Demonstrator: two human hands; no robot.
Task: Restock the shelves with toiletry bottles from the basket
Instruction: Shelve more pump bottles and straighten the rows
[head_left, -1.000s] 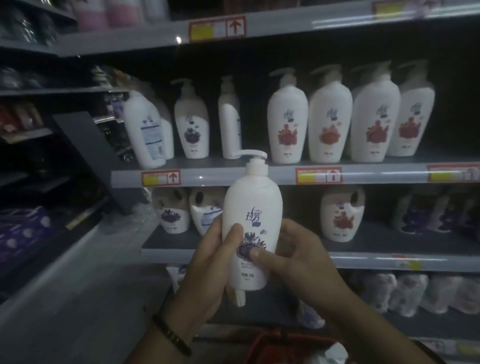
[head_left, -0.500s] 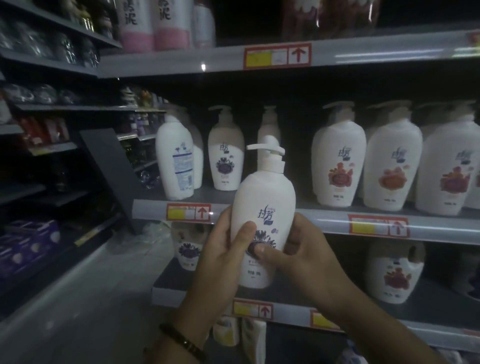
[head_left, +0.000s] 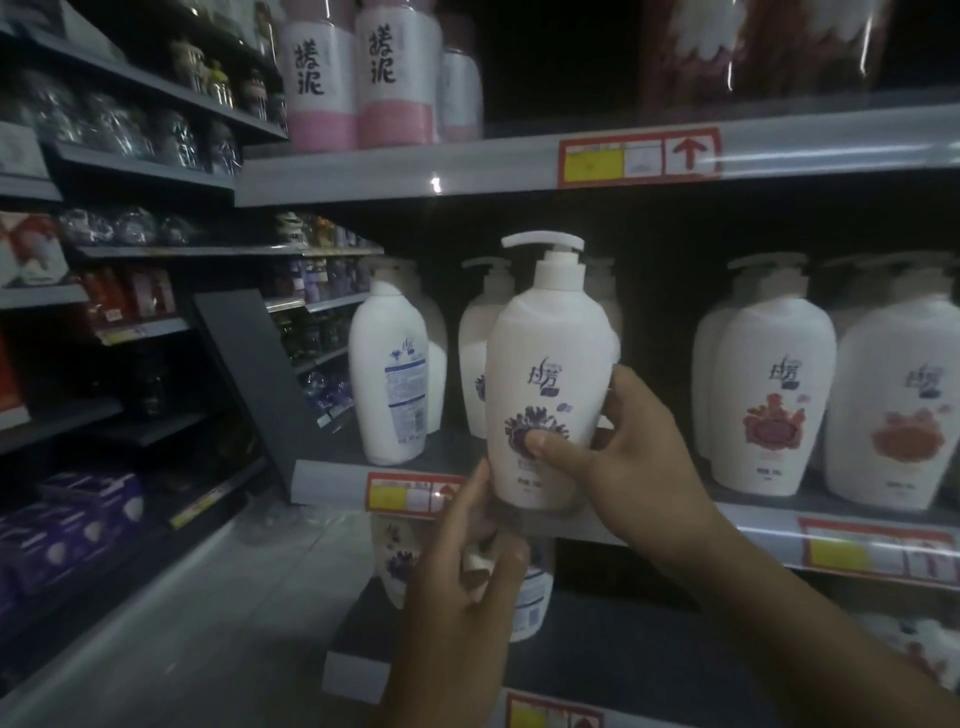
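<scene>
I hold a white pump bottle (head_left: 550, 364) with a purple flower label upright in front of the middle shelf (head_left: 332, 480). My right hand (head_left: 639, 457) grips its right side, thumb pressed on the label. Below the bottle's base, my left hand (head_left: 457, 597) has its thumb against the lower left edge and its fingers curled round a small white piece (head_left: 475, 564). Just behind stands another purple-flower bottle (head_left: 475, 364). The basket is out of view.
A bottle turned back-side out (head_left: 389, 374) stands at the shelf's left end, and red-flower bottles (head_left: 769, 395) fill the right. Pink-and-white bottles (head_left: 358, 78) sit on the shelf above, jugs (head_left: 397, 561) on the shelf below. A dark aisle of shelves runs off to the left.
The bottle has risen and moved toward the middle shelf. My left hand has slid from the bottle's side down under its base, while the right hand keeps its grip.
</scene>
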